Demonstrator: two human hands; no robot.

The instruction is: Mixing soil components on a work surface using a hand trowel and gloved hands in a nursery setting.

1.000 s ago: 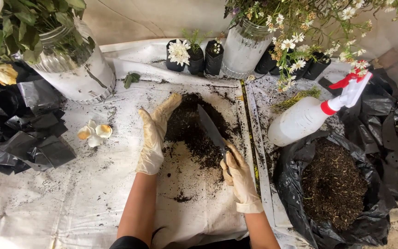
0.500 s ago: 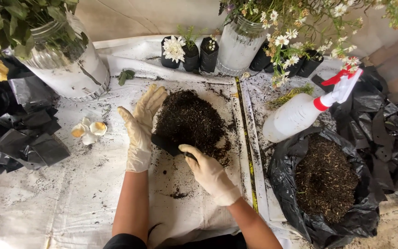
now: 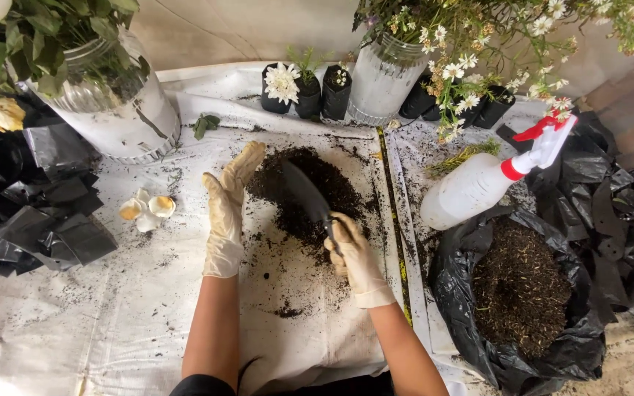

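A mound of dark soil (image 3: pixel 304 192) lies on the white sheet (image 3: pixel 148 293), between the two gloved hands. The left hand (image 3: pixel 227 205) stands flat and open on edge, fingers stretched, pressed against the mound's left side. The right hand (image 3: pixel 352 253) sits just below the mound's lower right edge — closed around the handle of a black trowel (image 3: pixel 304 194), whose blade slants up and left over the soil. A white spray bottle (image 3: pixel 478 183) lies to the right, beside a black bag of soil (image 3: pixel 522 286).
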